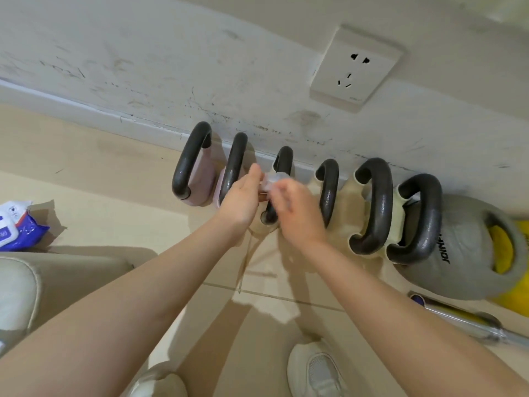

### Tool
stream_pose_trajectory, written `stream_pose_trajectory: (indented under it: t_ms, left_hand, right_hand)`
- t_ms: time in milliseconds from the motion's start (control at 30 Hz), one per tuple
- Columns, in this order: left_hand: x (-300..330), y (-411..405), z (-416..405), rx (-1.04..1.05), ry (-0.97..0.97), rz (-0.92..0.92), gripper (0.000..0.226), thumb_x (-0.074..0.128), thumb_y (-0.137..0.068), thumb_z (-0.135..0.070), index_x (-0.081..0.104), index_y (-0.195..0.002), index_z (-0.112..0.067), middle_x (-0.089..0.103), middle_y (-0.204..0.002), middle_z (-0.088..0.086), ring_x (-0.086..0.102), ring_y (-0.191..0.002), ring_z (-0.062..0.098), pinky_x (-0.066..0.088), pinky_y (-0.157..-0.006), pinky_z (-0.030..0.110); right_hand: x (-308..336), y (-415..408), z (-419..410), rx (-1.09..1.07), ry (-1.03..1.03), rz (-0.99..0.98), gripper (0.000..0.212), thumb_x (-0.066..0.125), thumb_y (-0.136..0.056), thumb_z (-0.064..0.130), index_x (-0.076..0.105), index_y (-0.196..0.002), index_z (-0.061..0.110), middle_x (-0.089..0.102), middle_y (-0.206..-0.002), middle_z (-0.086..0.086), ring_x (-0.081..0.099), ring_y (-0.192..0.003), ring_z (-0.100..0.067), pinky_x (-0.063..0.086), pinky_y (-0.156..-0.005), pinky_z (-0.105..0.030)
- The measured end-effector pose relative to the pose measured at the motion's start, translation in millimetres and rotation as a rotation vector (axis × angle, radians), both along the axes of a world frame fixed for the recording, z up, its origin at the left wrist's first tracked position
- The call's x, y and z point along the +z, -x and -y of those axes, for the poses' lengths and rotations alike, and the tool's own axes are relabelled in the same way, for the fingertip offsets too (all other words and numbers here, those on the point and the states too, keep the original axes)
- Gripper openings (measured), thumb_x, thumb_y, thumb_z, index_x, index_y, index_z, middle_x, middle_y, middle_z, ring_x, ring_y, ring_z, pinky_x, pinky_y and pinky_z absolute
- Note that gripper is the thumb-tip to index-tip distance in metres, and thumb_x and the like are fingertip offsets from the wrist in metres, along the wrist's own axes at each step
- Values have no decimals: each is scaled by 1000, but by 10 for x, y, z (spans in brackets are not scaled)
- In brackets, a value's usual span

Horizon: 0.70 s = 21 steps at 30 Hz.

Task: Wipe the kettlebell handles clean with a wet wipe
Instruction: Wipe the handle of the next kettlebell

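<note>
Several kettlebells with dark handles stand in a row along the wall. My left hand [242, 199] and my right hand [294, 207] meet over the third handle [282, 164]. Between them they pinch a small white wet wipe [273, 180], which lies against that handle. My right hand is blurred. The first handle [189, 161] and the second handle [233, 167] belong to pink kettlebells on the left. To the right stand the fourth handle [329, 190], the fifth handle [376, 204] and the sixth handle [422, 219], which tops a grey kettlebell.
A blue and white wet wipe pack [17, 224] lies on the floor at the left. A wall socket [355, 70] sits above the row. A larger grey and yellow kettlebell [486, 247] and a metal bar [469, 319] are at the right. My shoes [317, 371] are below.
</note>
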<state>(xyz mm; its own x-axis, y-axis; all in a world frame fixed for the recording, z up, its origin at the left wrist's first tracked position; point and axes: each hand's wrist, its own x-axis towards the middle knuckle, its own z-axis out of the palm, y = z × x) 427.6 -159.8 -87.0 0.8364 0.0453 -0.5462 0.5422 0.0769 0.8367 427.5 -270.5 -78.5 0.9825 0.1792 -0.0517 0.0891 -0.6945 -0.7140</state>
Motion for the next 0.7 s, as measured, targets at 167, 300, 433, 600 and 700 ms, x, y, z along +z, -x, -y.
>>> stream_pose_trajectory:
  t_ms: [167, 300, 433, 600, 700]
  left_hand:
    - [-33, 6, -66, -8, -45, -35, 56, 24, -95, -55, 60, -117, -18, 63, -122, 2, 57, -116, 18, 38, -108, 39]
    - [-17, 25, 4, 11, 11, -53, 50, 27, -97, -49, 66, -96, -17, 71, -102, 3, 63, -104, 17, 46, -98, 33]
    - [-63, 21, 25, -7, -94, -13, 34, 44, -95, -35, 62, -114, -13, 67, -109, 1, 60, -100, 14, 47, -92, 29]
    - [-81, 11, 7, -56, -361, 127, 14, 60, -84, -14, 62, -98, -13, 61, -82, -2, 56, -79, 16, 49, -81, 36]
    - [-48, -35, -13, 40, -225, 166, 3, 63, -83, -13, 60, -84, -14, 54, -67, -2, 49, -62, 15, 45, -64, 33]
  right_hand:
    - [-109, 97, 20, 61, -54, 41, 24, 44, -95, 22, 64, -95, 10, 65, -96, -4, 57, -90, -18, 44, -79, -34]
    - [-209, -56, 54, -222, -151, -22, 20, 56, -88, 11, 56, -107, 12, 60, -107, -5, 56, -93, -16, 47, -82, -25]
    - [-334, -113, 75, -372, -375, -429, 34, 63, -85, 31, 56, -105, 4, 64, -95, -6, 61, -85, -19, 47, -75, -30]
    - [-161, -175, 182, -325, -250, -267, 13, 62, -87, 21, 54, -78, 17, 54, -70, 7, 50, -64, -3, 39, -55, -6]
    - [-37, -234, 199, -346, -290, -152, 14, 62, -87, 18, 51, -79, 22, 52, -72, 7, 49, -65, -3, 38, -56, -5]
